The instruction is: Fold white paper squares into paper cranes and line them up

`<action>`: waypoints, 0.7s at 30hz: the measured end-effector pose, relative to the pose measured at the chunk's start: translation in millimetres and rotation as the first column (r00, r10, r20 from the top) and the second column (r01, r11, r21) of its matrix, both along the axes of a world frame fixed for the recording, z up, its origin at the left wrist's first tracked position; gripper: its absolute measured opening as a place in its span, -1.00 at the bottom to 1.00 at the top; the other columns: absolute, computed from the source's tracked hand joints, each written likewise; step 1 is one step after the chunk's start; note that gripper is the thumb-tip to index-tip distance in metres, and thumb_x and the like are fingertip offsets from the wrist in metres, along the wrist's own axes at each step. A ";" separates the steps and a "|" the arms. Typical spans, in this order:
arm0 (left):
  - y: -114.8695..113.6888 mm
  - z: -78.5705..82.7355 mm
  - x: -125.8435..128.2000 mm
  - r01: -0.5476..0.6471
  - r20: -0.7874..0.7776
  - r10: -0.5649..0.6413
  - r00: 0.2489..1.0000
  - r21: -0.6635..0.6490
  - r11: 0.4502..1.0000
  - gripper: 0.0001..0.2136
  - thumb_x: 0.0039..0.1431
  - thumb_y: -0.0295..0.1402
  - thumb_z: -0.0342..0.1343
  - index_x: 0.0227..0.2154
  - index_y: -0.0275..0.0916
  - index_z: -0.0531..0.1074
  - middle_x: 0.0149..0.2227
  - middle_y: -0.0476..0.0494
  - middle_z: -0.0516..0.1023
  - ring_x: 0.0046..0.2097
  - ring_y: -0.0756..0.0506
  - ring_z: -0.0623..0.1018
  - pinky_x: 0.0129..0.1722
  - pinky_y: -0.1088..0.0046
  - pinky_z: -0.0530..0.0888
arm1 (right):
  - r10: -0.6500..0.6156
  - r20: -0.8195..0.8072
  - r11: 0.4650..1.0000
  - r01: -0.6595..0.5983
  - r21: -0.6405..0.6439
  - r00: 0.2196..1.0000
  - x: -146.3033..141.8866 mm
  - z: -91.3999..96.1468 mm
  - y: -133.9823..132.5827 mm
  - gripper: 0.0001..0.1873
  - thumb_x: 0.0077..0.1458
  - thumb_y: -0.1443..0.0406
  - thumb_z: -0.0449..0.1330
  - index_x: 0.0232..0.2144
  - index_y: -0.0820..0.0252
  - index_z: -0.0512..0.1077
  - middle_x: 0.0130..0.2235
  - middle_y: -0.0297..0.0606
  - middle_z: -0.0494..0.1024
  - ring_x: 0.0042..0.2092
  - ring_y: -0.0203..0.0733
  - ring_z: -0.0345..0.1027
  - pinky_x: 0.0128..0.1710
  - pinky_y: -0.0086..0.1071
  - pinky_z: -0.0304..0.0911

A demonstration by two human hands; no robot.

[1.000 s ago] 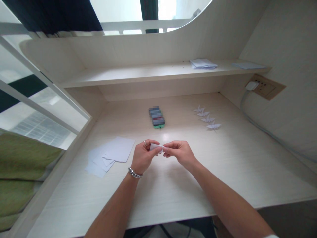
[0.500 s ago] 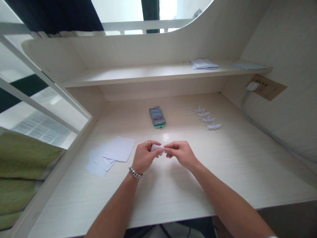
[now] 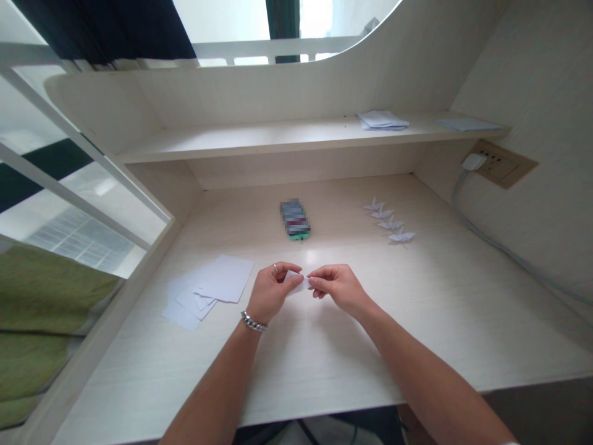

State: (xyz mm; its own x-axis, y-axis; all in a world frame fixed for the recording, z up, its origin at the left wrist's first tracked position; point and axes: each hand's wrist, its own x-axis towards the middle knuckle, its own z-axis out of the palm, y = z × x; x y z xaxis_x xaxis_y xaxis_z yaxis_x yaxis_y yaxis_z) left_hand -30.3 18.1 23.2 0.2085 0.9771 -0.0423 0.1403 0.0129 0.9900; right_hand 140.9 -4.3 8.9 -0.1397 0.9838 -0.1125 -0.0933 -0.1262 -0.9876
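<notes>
Over the middle of the pale wooden worktop [image 3: 324,358], small folded white paper piece [image 3: 297,282] pinched from both ends, mid-fold by the look of it.

Left hand [image 3: 269,295] and right hand [image 3: 337,288] each closed on the piece with thumb and fingertips, a firm narrow grip. Loose white square sheets [image 3: 208,290] just left, four finished white paper cranes [image 3: 389,220] further back right. Next probably needs a sharp, even crease without tearing.

Small folded paper [image 3: 296,283], mostly covered by the fingertips of the left hand [image 3: 271,293] and right hand [image 3: 337,288]; its folds too small to tell. Object [image 3: 295,219] toward the desk's [image 3: 324,358] back edge blurred; both forearms cut by the bottom edge
</notes>
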 end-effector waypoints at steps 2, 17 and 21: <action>0.0 0.7 0.3 -0.031 0.015 0.031 0.999 -0.008 0.999 -0.80 -0.15 -0.28 0.33 -0.45 -0.28 0.55 -0.66 0.08 0.38 -0.61 0.08 0.34 -0.63 0.58 0.26 | 0.014 -0.019 1.000 -0.015 -0.023 1.000 1.1 -0.7 0.4 -0.66 -0.17 0.08 0.37 -0.48 0.27 0.57 -0.57 -0.28 0.52 -0.53 -0.31 0.37 -0.50 -0.41 0.31; 0.7 -1.0 1.1 -0.092 0.108 0.100 0.989 -0.082 0.992 -0.76 -0.21 -0.29 0.38 -0.45 -0.30 0.55 -0.59 0.00 0.50 -0.56 0.04 0.44 -0.57 0.55 0.35 | -0.008 0.061 0.998 0.003 0.068 0.998 5.9 -1.8 2.5 -0.69 -0.03 0.10 0.28 -0.38 0.25 0.58 -0.48 -0.24 0.56 -0.44 -0.26 0.40 -0.40 -0.37 0.31; 1.1 -4.6 0.7 -0.063 0.107 0.071 0.992 -0.081 0.995 -0.77 -0.18 -0.29 0.37 -0.44 -0.29 0.55 -0.59 -0.01 0.52 -0.57 0.03 0.45 -0.58 0.54 0.35 | 0.015 0.054 0.998 -0.018 0.056 0.998 -1.8 0.8 -1.0 -0.73 -0.06 0.13 0.30 -0.42 0.25 0.59 -0.55 -0.29 0.52 -0.50 -0.29 0.35 -0.45 -0.39 0.27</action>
